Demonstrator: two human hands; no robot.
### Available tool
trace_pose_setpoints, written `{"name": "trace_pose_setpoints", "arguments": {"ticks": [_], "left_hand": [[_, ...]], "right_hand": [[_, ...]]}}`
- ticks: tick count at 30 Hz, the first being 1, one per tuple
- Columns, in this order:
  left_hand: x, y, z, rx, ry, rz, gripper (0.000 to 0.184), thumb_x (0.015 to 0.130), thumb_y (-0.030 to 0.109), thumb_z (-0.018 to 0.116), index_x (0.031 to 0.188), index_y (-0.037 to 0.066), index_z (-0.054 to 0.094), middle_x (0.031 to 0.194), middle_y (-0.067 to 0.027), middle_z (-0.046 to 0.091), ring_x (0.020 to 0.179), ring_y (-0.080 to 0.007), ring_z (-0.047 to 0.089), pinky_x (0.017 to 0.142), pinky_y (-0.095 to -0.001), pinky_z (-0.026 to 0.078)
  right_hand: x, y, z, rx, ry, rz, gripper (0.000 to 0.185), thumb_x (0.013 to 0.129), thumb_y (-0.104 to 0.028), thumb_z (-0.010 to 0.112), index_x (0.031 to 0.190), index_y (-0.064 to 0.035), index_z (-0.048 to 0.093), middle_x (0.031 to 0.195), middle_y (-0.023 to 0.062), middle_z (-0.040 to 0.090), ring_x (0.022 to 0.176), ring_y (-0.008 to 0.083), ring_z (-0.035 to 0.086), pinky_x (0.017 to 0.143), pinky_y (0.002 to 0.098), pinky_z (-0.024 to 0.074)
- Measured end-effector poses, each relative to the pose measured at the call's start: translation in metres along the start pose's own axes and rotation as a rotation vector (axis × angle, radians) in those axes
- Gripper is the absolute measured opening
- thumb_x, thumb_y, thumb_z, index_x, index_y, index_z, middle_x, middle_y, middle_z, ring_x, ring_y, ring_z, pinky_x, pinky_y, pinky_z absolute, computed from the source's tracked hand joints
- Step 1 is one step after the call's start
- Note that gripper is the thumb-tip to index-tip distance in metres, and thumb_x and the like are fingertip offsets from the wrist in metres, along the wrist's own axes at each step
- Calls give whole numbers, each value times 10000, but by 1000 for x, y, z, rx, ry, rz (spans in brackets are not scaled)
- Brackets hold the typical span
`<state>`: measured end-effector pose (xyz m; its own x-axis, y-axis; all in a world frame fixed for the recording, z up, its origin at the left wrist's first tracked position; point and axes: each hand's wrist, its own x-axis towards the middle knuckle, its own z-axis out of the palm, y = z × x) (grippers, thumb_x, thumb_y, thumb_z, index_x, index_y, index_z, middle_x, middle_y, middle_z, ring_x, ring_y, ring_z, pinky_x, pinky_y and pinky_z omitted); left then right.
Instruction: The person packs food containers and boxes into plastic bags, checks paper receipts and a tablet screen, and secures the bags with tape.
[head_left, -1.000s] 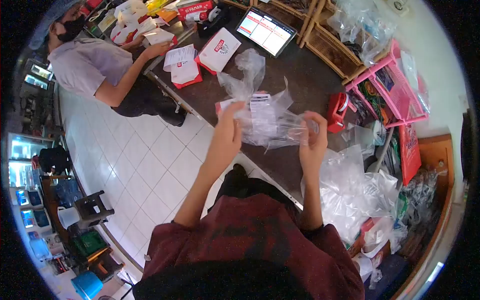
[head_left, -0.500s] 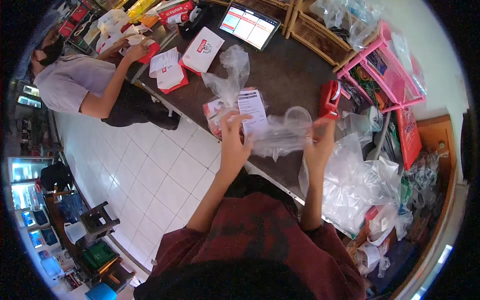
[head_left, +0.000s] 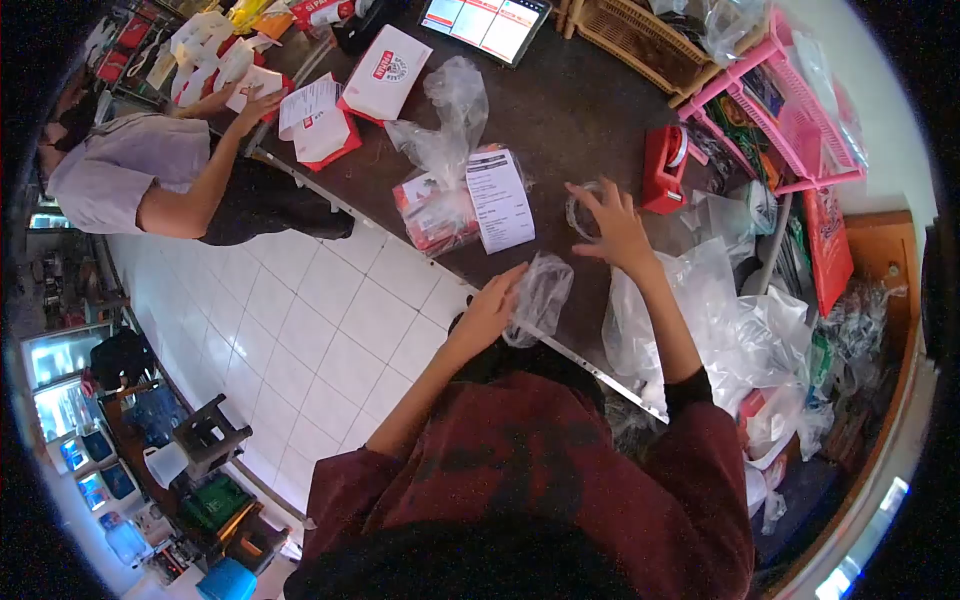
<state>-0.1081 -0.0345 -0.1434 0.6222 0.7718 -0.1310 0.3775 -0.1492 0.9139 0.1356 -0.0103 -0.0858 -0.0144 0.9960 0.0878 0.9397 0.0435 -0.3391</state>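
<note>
My left hand (head_left: 490, 308) pinches a crumpled clear plastic bag (head_left: 546, 296) at the table's front edge. My right hand (head_left: 618, 232) is over the table with its fingers spread around a clear round plastic container (head_left: 580, 214); I cannot tell whether they touch it. Left of it lies a printed receipt (head_left: 500, 205), resting against a clear plastic bag (head_left: 460, 110) with a red-and-white package (head_left: 430, 218) inside.
Red-and-white boxes (head_left: 385, 72) stand at the back left, near another person (head_left: 150, 185) handling one. A tablet (head_left: 487, 25) lies at the back. On the right are a red tape dispenser (head_left: 664, 170), a pink rack (head_left: 790, 110) and a heap of plastic bags (head_left: 690, 310).
The clear bag stretched between both hands now hangs from my left hand, lower and nearer my body. My right hand has let go of it and moved up to the round container.
</note>
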Motion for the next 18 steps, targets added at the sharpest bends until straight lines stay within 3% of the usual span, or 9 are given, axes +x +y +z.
{"name": "trace_pose_setpoints", "arguments": {"ticks": [2, 6, 8, 9, 11, 13, 15, 17, 18], "left_hand": [[7, -13, 12, -405, -101, -129, 456, 955, 316, 334, 1333, 62, 305, 1298, -114, 408, 1105, -272, 487, 923, -356, 396], [19, 8, 21, -643, 14, -235, 425, 952, 281, 359, 1322, 72, 338, 1189, -130, 484, 1037, -225, 512, 882, -327, 407], [22, 15, 24, -681, -1, -369, 528, 945, 427, 291, 1342, 78, 306, 1266, -106, 432, 1078, -226, 495, 922, -348, 386], [24, 24, 25, -684, -4, -369, 528, 945, 427, 291, 1342, 78, 306, 1266, -106, 432, 1078, -226, 495, 922, -348, 386], [31, 43, 22, -1000, 66, -532, 612, 923, 520, 226, 1357, 92, 286, 1308, -96, 392, 1120, -216, 461, 936, -353, 370], [28, 34, 19, -1092, 31, -468, 631, 914, 544, 202, 1356, 103, 292, 1323, -91, 372, 1149, -211, 431, 949, -347, 356], [28, 15, 26, -1178, -6, -397, 651, 905, 568, 178, 1355, 113, 298, 1339, -85, 353, 1179, -206, 400, 962, -341, 341], [24, -7, 38, -1076, 6, -458, 656, 904, 571, 157, 1354, 116, 302, 1292, -74, 411, 1180, -200, 396, 966, -328, 329], [21, 1, 37, -1054, 25, -504, 606, 926, 521, 209, 1342, 93, 318, 1237, -92, 467, 1144, -202, 436, 969, -315, 319]], "right_hand": [[14, -8, -3, -60, -196, 259, 679, 539, -133, 738, 1160, -237, 482, 1151, 135, 384, 1008, 373, 421, 859, 460, 389], [13, -31, -40, -84, -70, 211, 770, 520, -184, 789, 1207, -221, 443, 1159, 150, 381, 1039, 373, 405, 870, 497, 375], [4, -55, -77, 89, 69, 99, 798, 507, -166, 787, 1223, -215, 437, 1149, 153, 378, 1052, 366, 390, 884, 477, 368], [-1, -59, -82, 87, 68, 102, 798, 507, -166, 787, 1223, -215, 437, 1149, 153, 378, 1052, 366, 390, 884, 477, 368], [-10, -65, -88, 426, -14, 19, 784, 511, -159, 780, 1219, -194, 444, 1147, 166, 371, 1051, 366, 388, 893, 461, 361], [-22, -62, -60, 479, -145, 25, 793, 511, -174, 783, 1228, -183, 444, 1148, 179, 365, 1052, 380, 379, 890, 465, 358], [-45, -74, -9, 277, -202, 246, 763, 526, -215, 753, 1225, -161, 451, 1123, 190, 380, 1063, 370, 373, 884, 459, 354], [-56, -82, 22, 205, -162, 289, 769, 533, -216, 756, 1232, -155, 441, 1133, 193, 376, 1074, 377, 365, 884, 463, 353], [-59, -84, 28, 131, -133, 338, 775, 540, -217, 760, 1239, -150, 432, 1144, 196, 373, 1085, 385, 357, 884, 468, 352]]}}
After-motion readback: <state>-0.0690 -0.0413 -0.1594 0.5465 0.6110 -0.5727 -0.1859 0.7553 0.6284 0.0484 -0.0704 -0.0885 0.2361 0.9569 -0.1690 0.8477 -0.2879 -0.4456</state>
